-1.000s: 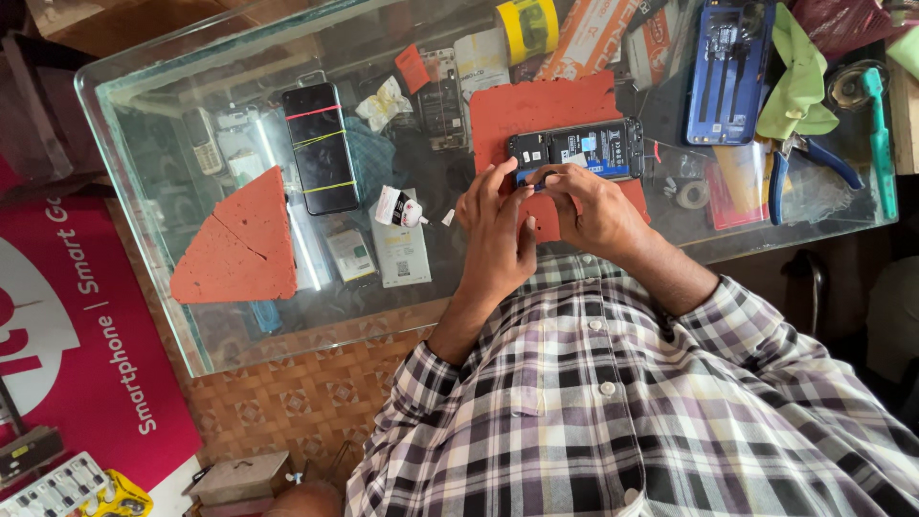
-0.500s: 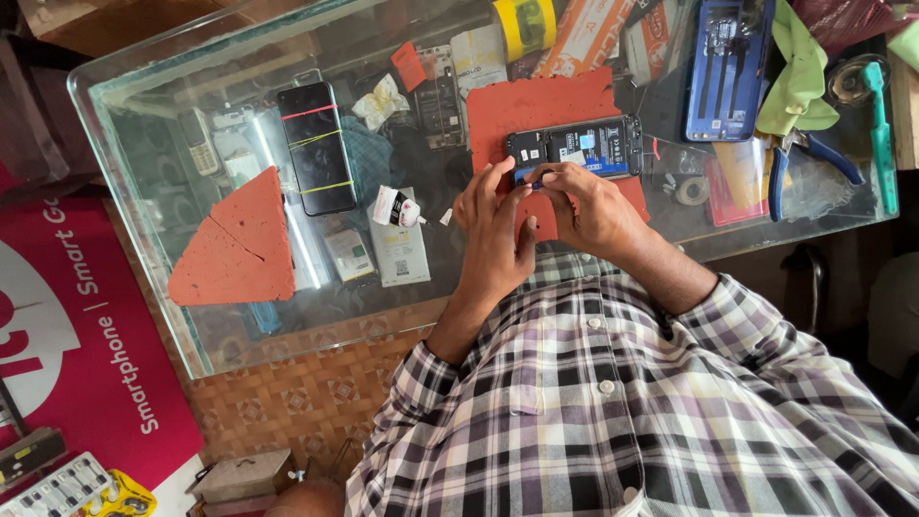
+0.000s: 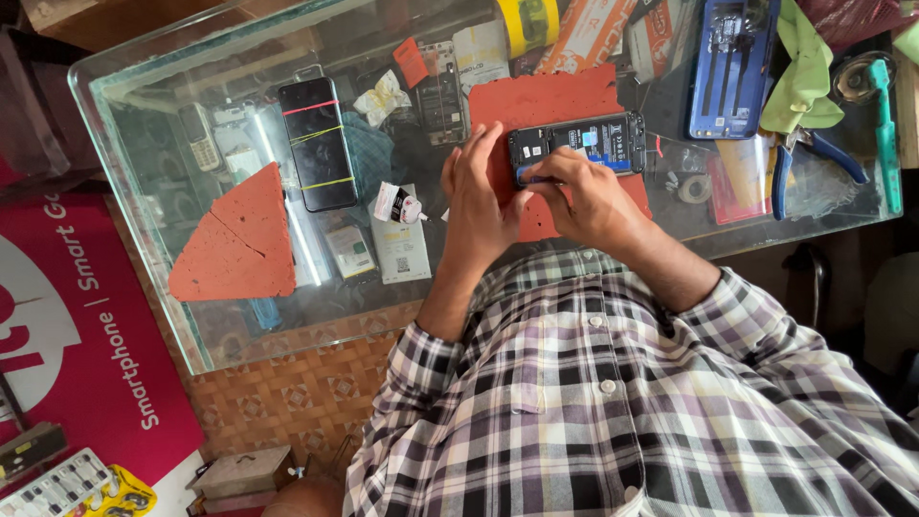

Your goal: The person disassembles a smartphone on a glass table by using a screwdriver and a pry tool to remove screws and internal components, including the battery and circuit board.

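A dark opened phone point(image 3: 584, 142) with its battery showing lies on a red mat point(image 3: 550, 96) on the glass counter point(image 3: 144, 144). My left hand point(image 3: 474, 196) lies flat on the mat, its straight fingers resting against the phone's left end. My right hand point(image 3: 584, 196) pinches the phone's near left corner with its fingertips. Both forearms reach out from my checked shirt point(image 3: 593, 402).
A black phone bound with rubber bands point(image 3: 318, 144) and a red triangular mat piece point(image 3: 237, 239) lie to the left. A blue phone back point(image 3: 732, 62), green cloth point(image 3: 804, 67), blue-handled pliers point(image 3: 795, 158), a teal tool point(image 3: 885, 124) and yellow tape point(image 3: 526, 21) lie at the right and far side.
My left hand's fingers have straightened from a curled hold on the phone's left end to lying flat beside it. My right hand stays at the phone's corner.
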